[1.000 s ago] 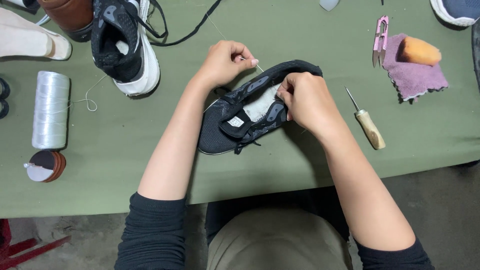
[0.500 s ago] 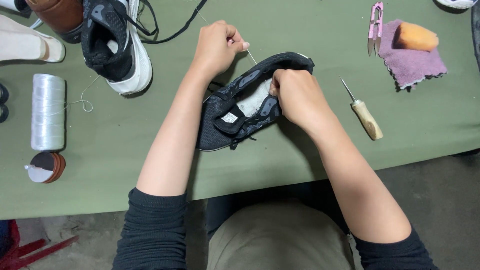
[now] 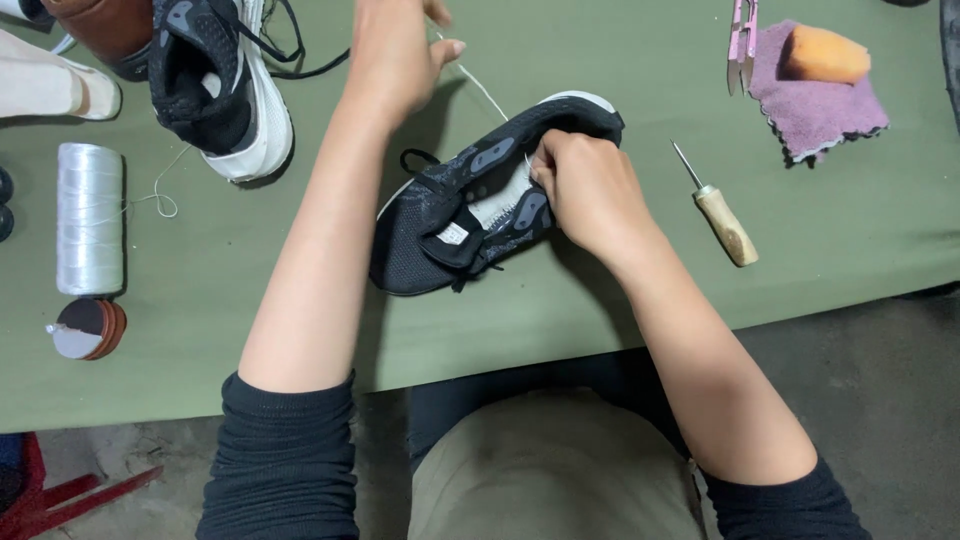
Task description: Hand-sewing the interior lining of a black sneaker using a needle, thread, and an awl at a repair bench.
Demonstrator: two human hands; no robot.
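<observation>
A black knit sneaker (image 3: 470, 205) with a white sole lies on its side on the green cloth-covered table (image 3: 600, 300). The right hand (image 3: 590, 190) curls closed over its collar, pinning it down. Beyond the sneaker, the left hand (image 3: 395, 55) pinches a taut white thread (image 3: 485, 90) running up from it. A wooden-handled awl (image 3: 722, 215) lies just right of the sneaker.

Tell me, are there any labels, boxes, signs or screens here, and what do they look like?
Tongue label: small white rectangle with tiny dark print on the tongue of the black shoe, which lies on the green table under the right hand.
No boxes, signs or screens show.
</observation>
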